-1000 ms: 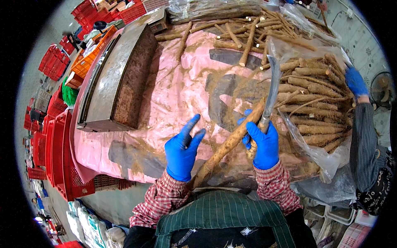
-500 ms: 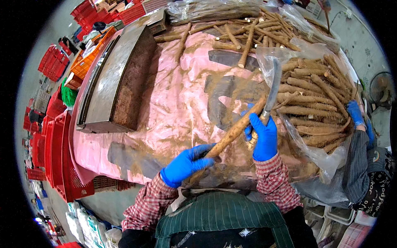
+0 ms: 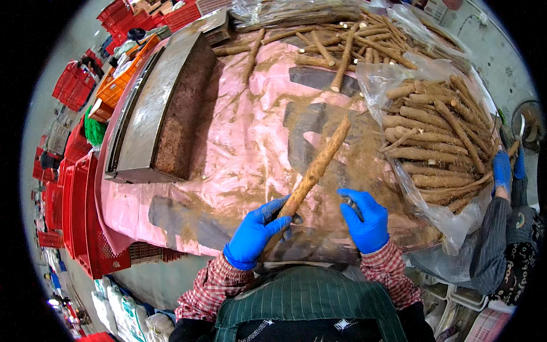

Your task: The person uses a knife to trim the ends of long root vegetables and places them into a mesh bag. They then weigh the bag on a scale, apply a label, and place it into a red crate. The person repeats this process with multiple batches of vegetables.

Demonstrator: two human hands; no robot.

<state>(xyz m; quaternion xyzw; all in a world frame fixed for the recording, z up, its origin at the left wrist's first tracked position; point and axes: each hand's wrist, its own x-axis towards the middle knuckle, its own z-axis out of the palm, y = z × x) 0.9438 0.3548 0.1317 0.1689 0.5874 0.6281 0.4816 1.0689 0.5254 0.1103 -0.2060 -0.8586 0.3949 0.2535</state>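
Observation:
My left hand (image 3: 257,231), in a blue glove, is closed round the lower part of a long brown yam (image 3: 319,165). The yam slants up and away to the right, above the soiled pink sheet. My right hand (image 3: 364,221), also blue-gloved, is apart from the yam, to its right. Its fingers are curled in toward the thumb, and something small and dark shows between them; I cannot make out what it is. No knife blade shows at this hand. Right of it, many yams (image 3: 424,134) lie piled in an opened clear plastic bag (image 3: 453,236).
A metal box-like stand (image 3: 154,114) occupies the table's left side. Loose yams (image 3: 370,43) lie at the back. At the right edge, a co-worker's blue-gloved hand (image 3: 501,171) is by a yam, with a curved blade (image 3: 522,124) above. Red crates (image 3: 85,216) stand at left.
The knife that was upright in my right hand no longer shows. That hand has drawn back toward me, away from the yam. The yam now points more steeply away, still in my left hand.

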